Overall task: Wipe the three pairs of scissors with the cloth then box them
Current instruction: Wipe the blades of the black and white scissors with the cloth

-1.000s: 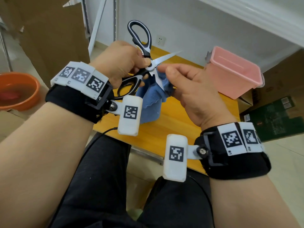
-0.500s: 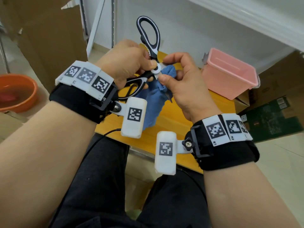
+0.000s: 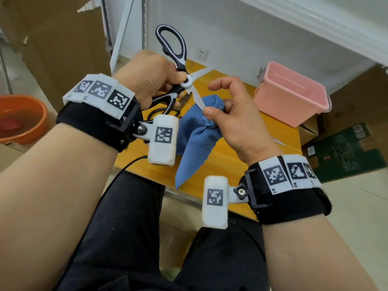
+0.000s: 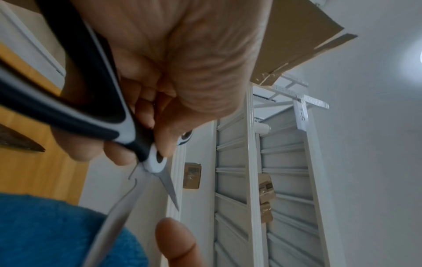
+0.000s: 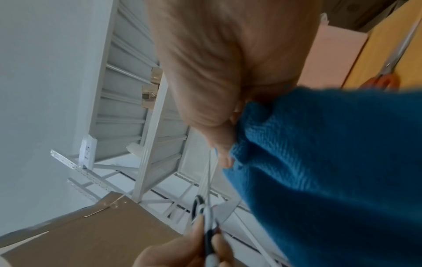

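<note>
Above table [image 3: 220,164]: scissors [image 3: 184,80] left hand [image 3: 151,76], cloth [image 3: 199,131] right hand [image 3: 237,120].

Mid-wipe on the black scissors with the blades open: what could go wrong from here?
1. The open scissors have one blade tip by the right hand's bare thumb; a slip might cut it.
2. The left hand grips near the pivot, so closing blades could pinch.
3. The blue cloth hangs loose and may snag.

The far blade of the open scissors [image 3: 182,79] is blurred pale against the table [image 3: 228,162]. The tip of the near blade is hidden between the cloth [image 3: 196,141] and the right hand [image 3: 235,120]. A second pair of scissors [image 5: 398,52] is cut off behind the cloth. The orange basin [image 3: 23,120] runs off the left edge.
</note>
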The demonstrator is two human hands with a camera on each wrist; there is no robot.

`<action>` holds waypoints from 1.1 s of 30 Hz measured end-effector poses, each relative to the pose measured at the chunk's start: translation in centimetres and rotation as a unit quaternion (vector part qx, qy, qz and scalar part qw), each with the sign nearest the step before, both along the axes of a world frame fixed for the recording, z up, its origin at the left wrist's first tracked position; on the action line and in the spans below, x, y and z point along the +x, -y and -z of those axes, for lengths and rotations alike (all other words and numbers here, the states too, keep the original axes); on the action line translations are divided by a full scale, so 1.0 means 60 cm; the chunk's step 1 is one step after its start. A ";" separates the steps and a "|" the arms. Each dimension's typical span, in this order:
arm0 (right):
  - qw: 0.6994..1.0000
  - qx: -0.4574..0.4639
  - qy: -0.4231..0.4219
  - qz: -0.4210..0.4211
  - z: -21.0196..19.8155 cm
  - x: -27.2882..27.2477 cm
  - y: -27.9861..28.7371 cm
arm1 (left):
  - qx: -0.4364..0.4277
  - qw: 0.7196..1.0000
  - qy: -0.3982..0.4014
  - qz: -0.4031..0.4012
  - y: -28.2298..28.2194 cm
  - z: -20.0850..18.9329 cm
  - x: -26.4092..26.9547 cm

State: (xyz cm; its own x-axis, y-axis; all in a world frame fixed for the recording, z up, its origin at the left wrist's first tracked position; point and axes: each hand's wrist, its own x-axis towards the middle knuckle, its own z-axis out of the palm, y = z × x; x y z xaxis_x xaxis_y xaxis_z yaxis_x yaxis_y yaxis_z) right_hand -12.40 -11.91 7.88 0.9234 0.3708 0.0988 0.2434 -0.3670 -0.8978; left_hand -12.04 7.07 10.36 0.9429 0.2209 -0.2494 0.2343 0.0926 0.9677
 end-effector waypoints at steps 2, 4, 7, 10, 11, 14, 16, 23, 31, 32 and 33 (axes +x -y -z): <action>1.000 -0.008 -0.006 0.004 0.000 0.004 0.006 | 0.012 1.000 -0.005 0.003 -0.001 0.004 0.000; 1.000 -0.018 -0.013 0.014 -0.006 0.007 0.015 | 0.015 1.000 -0.008 0.012 -0.002 0.008 -0.002; 0.998 -0.006 -0.020 0.060 -0.014 0.017 0.026 | 0.008 0.999 -0.012 0.033 -0.004 0.013 -0.006; 0.994 0.042 -0.030 0.093 -0.020 0.022 0.021 | 0.001 0.998 -0.008 0.059 -0.002 0.021 -0.007; 0.994 0.053 -0.030 0.093 -0.021 0.022 0.018 | 0.003 0.998 -0.007 0.068 -0.001 0.023 -0.007; 0.998 0.043 -0.013 0.055 -0.022 0.017 0.010 | 0.012 0.996 -0.007 0.092 0.003 0.026 -0.009; 0.999 0.014 0.017 0.027 -0.021 0.014 0.005 | 0.013 0.995 -0.006 0.096 0.007 0.027 -0.010; 0.997 -0.047 0.063 0.020 -0.014 0.013 -0.003 | 0.055 0.992 0.001 0.111 0.018 0.022 -0.011; 0.996 -0.056 0.061 0.042 -0.005 0.013 -0.010 | 0.072 0.994 0.021 0.076 0.022 0.018 -0.006; 0.996 -0.067 0.052 0.038 -0.008 0.014 -0.007 | 0.069 0.995 0.019 0.069 0.021 0.019 -0.005; 0.995 -0.078 0.043 0.034 -0.009 0.015 -0.004 | 0.064 0.996 0.019 0.062 0.021 0.019 -0.005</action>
